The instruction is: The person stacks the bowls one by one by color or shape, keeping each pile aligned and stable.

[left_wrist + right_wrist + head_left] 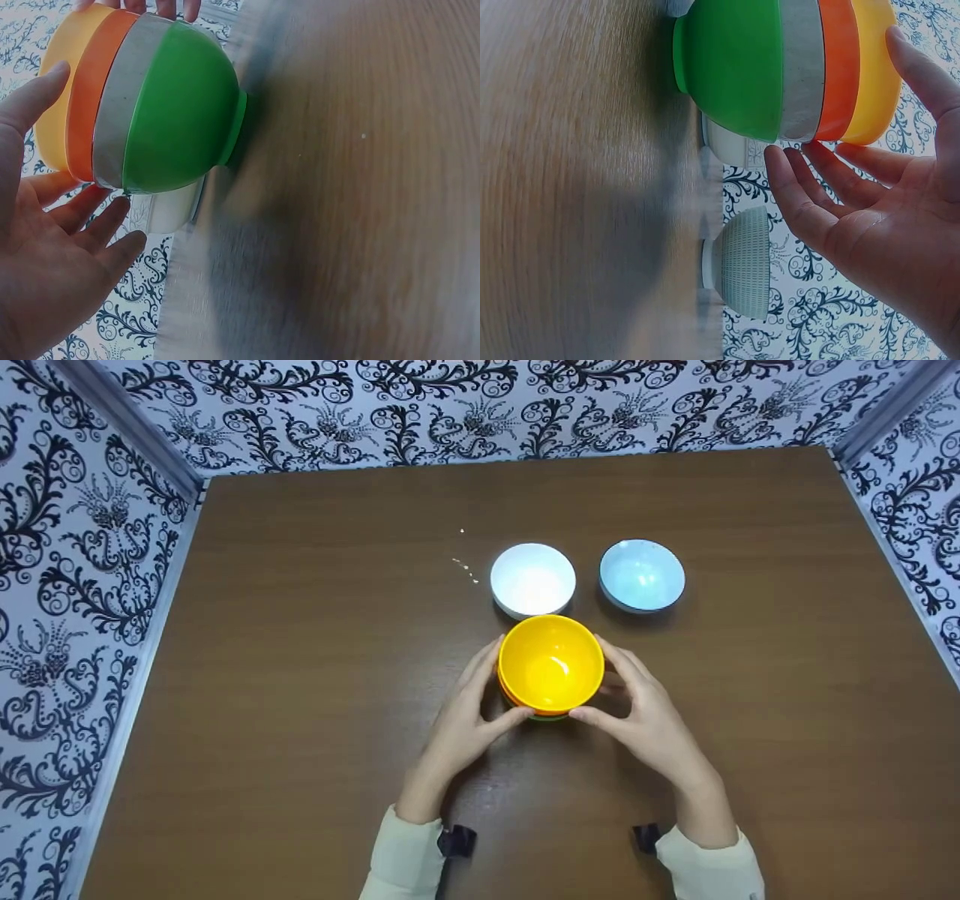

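Note:
A yellow bowl (pixel 553 664) tops a nested stack near the middle of the table. Beneath it the left wrist view shows an orange bowl (pixel 90 112), a grey bowl (pixel 124 105) and a green bowl (pixel 180 109) at the bottom. My left hand (pixel 466 727) holds the yellow bowl from the left, thumb on the near side and fingers around its flank. From the right, my right hand (pixel 651 727) grips it the same way, with the lower fingers spread alongside the stack. Just behind the stack stands a white bowl (pixel 532 577).
A light blue bowl (pixel 643 574) stands to the right of the white one, ribbed on its outside. Small pale specks (pixel 466 568) lie left of the white bowl. Patterned walls (pixel 472 416) border the brown wooden table (pixel 300 697).

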Motion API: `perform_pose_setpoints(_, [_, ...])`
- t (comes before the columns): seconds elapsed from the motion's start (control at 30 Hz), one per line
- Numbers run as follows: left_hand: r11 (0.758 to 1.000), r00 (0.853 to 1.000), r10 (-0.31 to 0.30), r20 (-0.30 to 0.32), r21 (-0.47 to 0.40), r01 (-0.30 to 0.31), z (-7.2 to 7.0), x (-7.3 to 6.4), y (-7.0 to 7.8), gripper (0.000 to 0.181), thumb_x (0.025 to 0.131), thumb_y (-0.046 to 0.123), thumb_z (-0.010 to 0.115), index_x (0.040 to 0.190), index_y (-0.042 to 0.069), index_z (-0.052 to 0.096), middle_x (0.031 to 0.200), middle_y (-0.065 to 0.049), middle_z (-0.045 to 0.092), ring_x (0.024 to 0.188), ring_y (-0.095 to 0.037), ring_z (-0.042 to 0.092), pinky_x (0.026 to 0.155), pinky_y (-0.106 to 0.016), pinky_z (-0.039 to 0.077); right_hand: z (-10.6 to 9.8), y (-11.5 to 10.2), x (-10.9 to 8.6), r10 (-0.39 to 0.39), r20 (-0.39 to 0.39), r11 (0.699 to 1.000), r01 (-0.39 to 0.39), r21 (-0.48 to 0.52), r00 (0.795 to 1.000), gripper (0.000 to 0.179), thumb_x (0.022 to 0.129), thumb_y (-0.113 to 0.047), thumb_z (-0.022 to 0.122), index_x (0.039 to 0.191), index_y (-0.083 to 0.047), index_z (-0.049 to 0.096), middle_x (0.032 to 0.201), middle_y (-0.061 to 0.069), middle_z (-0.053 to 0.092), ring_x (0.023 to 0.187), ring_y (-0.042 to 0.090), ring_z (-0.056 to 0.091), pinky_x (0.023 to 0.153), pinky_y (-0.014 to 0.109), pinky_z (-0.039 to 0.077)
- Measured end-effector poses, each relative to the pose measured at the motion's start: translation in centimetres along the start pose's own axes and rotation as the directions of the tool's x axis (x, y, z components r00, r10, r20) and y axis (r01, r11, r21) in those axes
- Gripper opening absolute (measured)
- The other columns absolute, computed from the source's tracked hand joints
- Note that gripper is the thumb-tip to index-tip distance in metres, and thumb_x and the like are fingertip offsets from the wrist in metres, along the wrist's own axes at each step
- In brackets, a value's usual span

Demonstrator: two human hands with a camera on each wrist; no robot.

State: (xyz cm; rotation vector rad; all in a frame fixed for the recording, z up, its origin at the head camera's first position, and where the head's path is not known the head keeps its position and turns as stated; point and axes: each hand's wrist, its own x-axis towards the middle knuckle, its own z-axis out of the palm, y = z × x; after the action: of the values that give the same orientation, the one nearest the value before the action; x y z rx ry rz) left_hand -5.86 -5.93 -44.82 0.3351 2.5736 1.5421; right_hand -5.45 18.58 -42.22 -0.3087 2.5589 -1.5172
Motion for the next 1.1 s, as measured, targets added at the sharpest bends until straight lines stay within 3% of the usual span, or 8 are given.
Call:
perform_pose_setpoints(0.4, [0.999, 0.999, 0.033, -0.009, -0.002, -0.033, -0.06, 0.08, -0.01, 0.09, 0.085, 0.038, 0.079, 0.158, 0.017, 0.029, 0.163, -0.003, 0.032, 0.15, -0.022, 0.033, 0.123, -0.048, 0.03, 0.06, 0.13, 0.06, -0.017, -0.006, 1.0, 0.016, -0.018, 1.0, 0.091, 0.081, -0.032, 0.083, 0.156, -0.023, 0.033, 0.149, 0.0, 0.045, 0.131, 0.021, 0.052, 0.104, 0.047, 0.052])
perform_pose_setpoints(1.1, [1.0, 1.0, 0.029, -0.009, 0.009, -0.028, -0.04, -0.11, 0.0, 0.09, 0.085, 0.037, 0.078, 0.158, 0.018, 0.029, 0.163, -0.005, 0.031, 0.15, -0.023, 0.032, 0.122, -0.048, 0.031, 0.16, 0.11, 0.06, 0.002, -0.002, 1.0, -0.003, -0.024, 1.0, 0.091, 0.08, -0.034, 0.084, 0.155, -0.022, 0.034, 0.149, 0.001, 0.044, 0.13, 0.021, 0.051, 0.105, 0.048, 0.052])
